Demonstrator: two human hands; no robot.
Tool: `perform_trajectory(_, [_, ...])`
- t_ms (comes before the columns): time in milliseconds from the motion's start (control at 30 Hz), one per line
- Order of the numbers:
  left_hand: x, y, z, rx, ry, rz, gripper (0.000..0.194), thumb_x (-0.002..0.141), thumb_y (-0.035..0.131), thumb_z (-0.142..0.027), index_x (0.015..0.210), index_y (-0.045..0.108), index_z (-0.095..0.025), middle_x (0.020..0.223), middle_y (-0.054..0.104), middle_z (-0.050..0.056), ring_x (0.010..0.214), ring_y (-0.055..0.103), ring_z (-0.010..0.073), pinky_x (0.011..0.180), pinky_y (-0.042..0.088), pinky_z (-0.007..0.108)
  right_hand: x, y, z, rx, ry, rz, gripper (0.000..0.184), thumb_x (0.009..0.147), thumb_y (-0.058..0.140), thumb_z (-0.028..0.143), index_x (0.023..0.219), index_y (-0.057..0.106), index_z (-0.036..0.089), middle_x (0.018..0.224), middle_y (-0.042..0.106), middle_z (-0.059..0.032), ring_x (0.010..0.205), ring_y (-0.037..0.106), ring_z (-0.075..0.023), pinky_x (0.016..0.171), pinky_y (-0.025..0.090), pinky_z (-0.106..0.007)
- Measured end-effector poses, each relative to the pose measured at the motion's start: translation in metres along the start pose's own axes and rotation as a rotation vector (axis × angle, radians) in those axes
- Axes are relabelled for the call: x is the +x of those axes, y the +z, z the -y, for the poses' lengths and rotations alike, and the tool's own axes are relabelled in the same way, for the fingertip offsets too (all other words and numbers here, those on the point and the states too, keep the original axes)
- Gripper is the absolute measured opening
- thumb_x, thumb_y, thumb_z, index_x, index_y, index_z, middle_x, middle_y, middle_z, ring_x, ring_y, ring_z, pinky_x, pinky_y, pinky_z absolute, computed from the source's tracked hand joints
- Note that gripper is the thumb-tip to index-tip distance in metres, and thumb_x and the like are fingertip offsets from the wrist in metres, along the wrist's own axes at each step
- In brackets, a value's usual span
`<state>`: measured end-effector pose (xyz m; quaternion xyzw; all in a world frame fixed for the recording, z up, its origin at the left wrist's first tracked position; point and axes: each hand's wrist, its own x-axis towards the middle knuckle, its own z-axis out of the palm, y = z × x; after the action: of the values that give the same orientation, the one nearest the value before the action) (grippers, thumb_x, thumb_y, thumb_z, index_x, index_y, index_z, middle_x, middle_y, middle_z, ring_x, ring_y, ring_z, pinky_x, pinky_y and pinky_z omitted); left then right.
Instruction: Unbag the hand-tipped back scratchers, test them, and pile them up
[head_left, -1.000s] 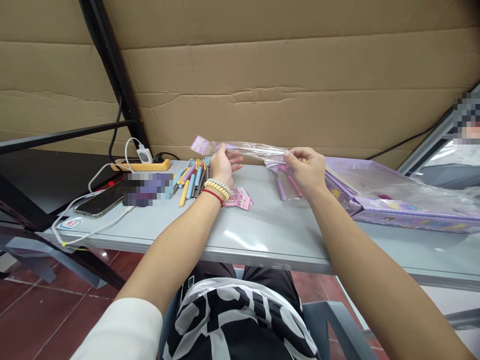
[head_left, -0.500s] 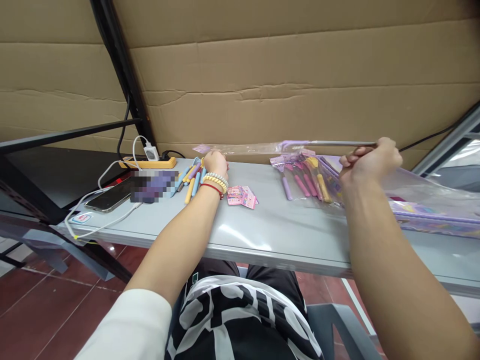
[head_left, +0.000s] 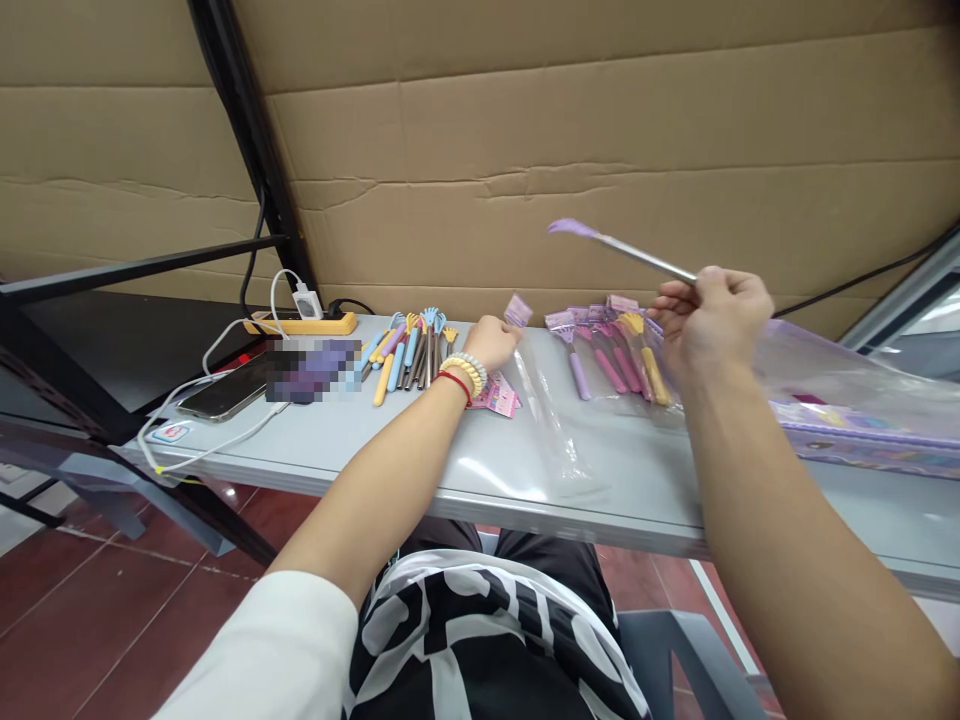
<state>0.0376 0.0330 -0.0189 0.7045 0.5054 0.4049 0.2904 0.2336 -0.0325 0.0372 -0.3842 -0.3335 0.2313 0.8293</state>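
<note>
My right hand [head_left: 712,325] is closed around a back scratcher [head_left: 645,257], raised above the table with its purple claw head to the left; the hand hides its handle. My left hand [head_left: 495,345] pinches the top of a long clear plastic sleeve [head_left: 544,410] near its pink-purple header. The sleeve hangs limp, its lower end on the table. Left of that hand lies a pile of unwrapped back scratchers [head_left: 409,350] with blue, yellow and purple handles. Several bagged back scratchers [head_left: 611,355] rest left of my right hand. Small pink cards [head_left: 502,398] are partly under my left wrist.
At right, a purple box [head_left: 862,440] is partly covered by clear plastic. A phone [head_left: 225,390] with a white cable and a yellow power strip [head_left: 300,325] occupy the left end. A cardboard wall [head_left: 525,130] rises behind the grey table [head_left: 465,480].
My right hand has drawn the purple back scratcher rightward out of the sleeve and lifted it. My left hand has moved right with the sleeve, which now droops onto the table.
</note>
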Motion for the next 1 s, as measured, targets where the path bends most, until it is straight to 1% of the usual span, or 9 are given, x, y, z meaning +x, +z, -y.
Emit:
perform_trajectory(100, [0.001, 0.005, -0.003, 0.016, 0.002, -0.037, 0.037, 0.078, 0.061, -0.040, 0.050, 0.053, -0.018, 0.056, 0.058, 0.006, 0.064, 0.057, 0.0189, 0.066, 0.041, 0.030, -0.009, 0.007, -0.005, -0.021, 0.048, 0.131, 0.016, 0.090, 0.037, 0.008, 0.079, 0.040, 0.020, 0.046, 0.056, 0.0043, 0.036, 0.051, -0.0097, 0.039, 0.041, -0.018])
perform_trajectory(233, [0.010, -0.013, -0.003, -0.599, -0.135, -0.234, 0.053, 0.089, 0.033, -0.061, 0.076, 0.060, -0.017, 0.067, 0.063, 0.006, 0.047, 0.051, 0.0122, 0.048, 0.038, 0.025, -0.012, 0.007, -0.007, -0.072, 0.054, 0.157, 0.017, 0.087, 0.041, 0.006, 0.078, 0.041, 0.020, 0.045, 0.056, 0.0041, 0.033, 0.047, -0.0094, 0.036, 0.036, -0.018])
perform_trajectory(300, [0.010, -0.024, -0.004, -0.854, -0.154, -0.230, 0.062, 0.088, 0.024, -0.066, 0.084, 0.061, -0.017, 0.069, 0.063, 0.006, 0.041, 0.048, 0.0103, 0.041, 0.034, 0.023, -0.012, 0.006, -0.008, -0.111, 0.073, 0.211, 0.016, 0.084, 0.047, 0.009, 0.076, 0.042, 0.021, 0.044, 0.055, 0.0043, 0.033, 0.046, -0.0097, 0.035, 0.033, -0.019])
perform_trajectory(367, [0.008, -0.029, -0.005, -0.949, -0.157, -0.150, 0.063, 0.087, 0.024, -0.067, 0.082, 0.061, -0.016, 0.068, 0.063, 0.007, 0.040, 0.048, 0.0105, 0.038, 0.033, 0.023, -0.014, 0.005, -0.010, -0.147, 0.098, 0.300, 0.016, 0.082, 0.054, 0.014, 0.075, 0.042, 0.021, 0.045, 0.054, 0.0054, 0.034, 0.047, -0.0098, 0.035, 0.033, -0.019])
perform_trajectory(467, [0.005, -0.027, -0.007, -0.886, -0.156, -0.097, 0.047, 0.086, 0.040, -0.057, 0.070, 0.058, -0.016, 0.053, 0.054, 0.002, 0.035, 0.041, 0.0093, 0.034, 0.025, 0.021, -0.017, 0.003, -0.012, -0.196, 0.101, 0.428, 0.022, 0.077, 0.064, 0.024, 0.073, 0.042, 0.021, 0.047, 0.053, 0.0061, 0.038, 0.049, -0.0101, 0.037, 0.035, -0.020])
perform_trajectory(567, [0.006, -0.022, -0.007, -0.748, -0.116, -0.229, 0.033, 0.079, 0.057, -0.037, 0.054, 0.046, -0.019, 0.040, 0.036, -0.004, 0.034, 0.030, 0.0076, 0.036, 0.019, 0.021, -0.022, -0.001, -0.011, -0.261, 0.103, 0.567, 0.026, 0.072, 0.070, 0.031, 0.071, 0.046, 0.020, 0.049, 0.052, 0.0051, 0.037, 0.042, -0.0078, 0.035, 0.028, -0.020])
perform_trajectory(667, [0.009, -0.022, -0.005, -0.674, -0.083, -0.383, 0.034, 0.072, 0.060, -0.025, 0.048, 0.037, -0.019, 0.042, 0.030, -0.004, 0.041, 0.034, 0.0091, 0.041, 0.021, 0.022, -0.028, -0.002, -0.009, -0.344, 0.120, 0.668, 0.023, 0.073, 0.068, 0.036, 0.072, 0.054, 0.018, 0.043, 0.037, 0.0088, 0.033, 0.025, -0.0043, 0.033, 0.017, -0.020])
perform_trajectory(867, [0.005, -0.026, -0.011, -0.557, -0.097, -0.565, 0.033, 0.073, 0.055, -0.024, 0.045, 0.038, -0.019, 0.045, 0.033, -0.002, 0.048, 0.041, 0.0121, 0.044, 0.023, 0.023, -0.036, 0.005, -0.010, -0.285, -0.004, 0.633, 0.028, 0.074, 0.064, 0.046, 0.074, 0.059, 0.018, 0.040, 0.025, 0.0102, 0.032, 0.020, -0.0050, 0.035, 0.016, -0.022])
perform_trajectory(1000, [-0.004, -0.031, -0.027, -0.749, -0.145, -0.627, 0.029, 0.073, 0.060, -0.026, 0.052, 0.042, -0.019, 0.050, 0.037, -0.002, 0.051, 0.046, 0.0117, 0.046, 0.030, 0.023, -0.028, 0.002, -0.022, -0.403, 0.005, 0.683, 0.035, 0.075, 0.062, 0.052, 0.069, 0.057, 0.019, 0.041, 0.026, 0.0090, 0.033, 0.022, -0.0058, 0.035, 0.015, -0.022])
